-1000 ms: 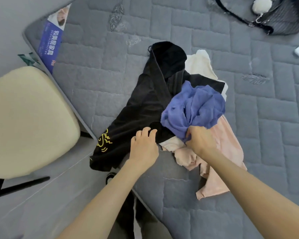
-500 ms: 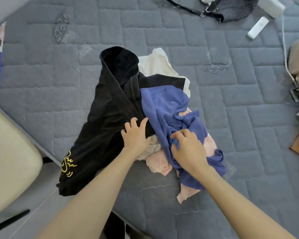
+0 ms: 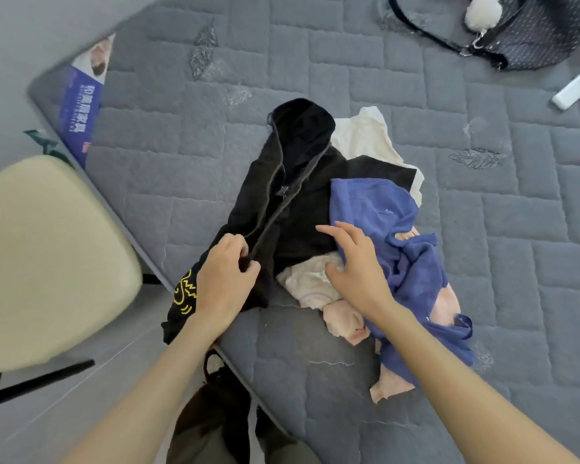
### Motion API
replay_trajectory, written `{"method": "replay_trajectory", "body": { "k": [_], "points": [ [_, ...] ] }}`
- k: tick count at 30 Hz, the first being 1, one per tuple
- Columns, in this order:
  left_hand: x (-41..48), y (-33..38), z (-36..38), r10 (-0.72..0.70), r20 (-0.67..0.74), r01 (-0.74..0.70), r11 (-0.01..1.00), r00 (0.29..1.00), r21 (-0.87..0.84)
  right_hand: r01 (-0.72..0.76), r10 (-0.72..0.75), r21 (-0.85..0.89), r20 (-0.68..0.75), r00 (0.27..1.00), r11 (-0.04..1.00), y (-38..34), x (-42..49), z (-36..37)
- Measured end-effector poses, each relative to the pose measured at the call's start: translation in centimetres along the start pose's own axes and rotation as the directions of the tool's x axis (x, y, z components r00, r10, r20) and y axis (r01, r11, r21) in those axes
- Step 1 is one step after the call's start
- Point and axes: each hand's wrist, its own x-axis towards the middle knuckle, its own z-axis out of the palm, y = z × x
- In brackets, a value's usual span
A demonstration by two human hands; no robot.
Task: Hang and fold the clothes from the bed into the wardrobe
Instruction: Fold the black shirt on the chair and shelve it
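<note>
- Logged left hand (image 3: pixel 226 279) shifted off the pile's middle onto the hoodie (image 3: pixel 298 182) since half a second ago; now pinching its zip edge, fingers curled round the cloth.
- Logged right hand (image 3: pixel 355 269) let go of the blue top (image 3: pixel 375 209) over the same interval; fingers spread and loose, gripping nothing, over pale cloth (image 3: pixel 310 284) at the pile's near edge; contact unclear.
- Found hoodie lying on the bed (image 3: pixel 482 262), printed hem hanging over the near edge, hood pointing away.
- Found blue top just right of it, draped over a pink garment (image 3: pixel 345 324); white garment (image 3: pixel 365 135) poking out behind the hoodie.
- Counted at least four garments on the bed, all unfolded, none on a hanger; no wardrobe or hanger in view.
- Judged task barely begun: sorting stage only, hoodie the likely first pick.
- Left to do, by estimate: lift hoodie clear, hang or fold it, repeat for every other piece.
- Noted off-task items: bag (image 3: pixel 533 38) and remote (image 3: pixel 576 88) at the far side of the bed; chair (image 3: pixel 47 256) beside the bed's corner.
</note>
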Motion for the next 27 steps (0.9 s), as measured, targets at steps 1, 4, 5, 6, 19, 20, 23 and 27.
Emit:
{"method": "replay_trajectory", "body": {
  "k": [1,4,5,6,19,20,23,27],
  "points": [
    [-0.6,-0.8,-1.6,0.012,-0.01,-0.011,0.999,1.0,0.03,0.029,-0.029,-0.02,0.021,0.999,0.999,-1.1,0.3,0.4],
    [-2.0,-3.2,-6.4,0.048,-0.051,-0.043,0.993,0.998,0.107,0.152,-0.148,-0.108,0.044,0.988,0.983,-5.2,1.0,1.9],
    [-2.4,-3.8,-7.9,0.047,-0.07,-0.04,0.994,0.996,0.102,0.188,-0.185,-0.106,0.032,0.982,0.977,-6.8,1.3,2.5],
    [-2.9,-4.4,-9.5,0.04,-0.085,-0.033,0.996,0.996,0.085,0.207,-0.206,-0.083,0.02,0.978,0.975,-8.5,1.5,3.1],
    [-12.6,-11.6,-25.3,0.111,-0.107,-0.11,0.994,0.988,0.01,0.722,-0.314,-0.275,0.762,0.566,0.635,-26.7,4.2,12.2],
    [-13.5,-12.2,-26.5,0.074,-0.133,-0.076,0.997,0.988,-0.008,0.712,-0.296,-0.224,0.796,0.527,0.666,-28.0,3.6,12.7],
    [-15.3,-14.5,-29.7,-0.127,-0.213,0.103,0.988,0.969,-0.119,0.784,-0.391,-0.175,0.789,0.473,0.595,-32.2,2.0,14.1],
    [-15.9,-17.7,-34.2,-0.372,-0.252,0.312,0.917,0.893,-0.249,0.872,-0.639,-0.185,0.615,0.463,0.454,-39.3,1.3,14.7]
  ]
}}
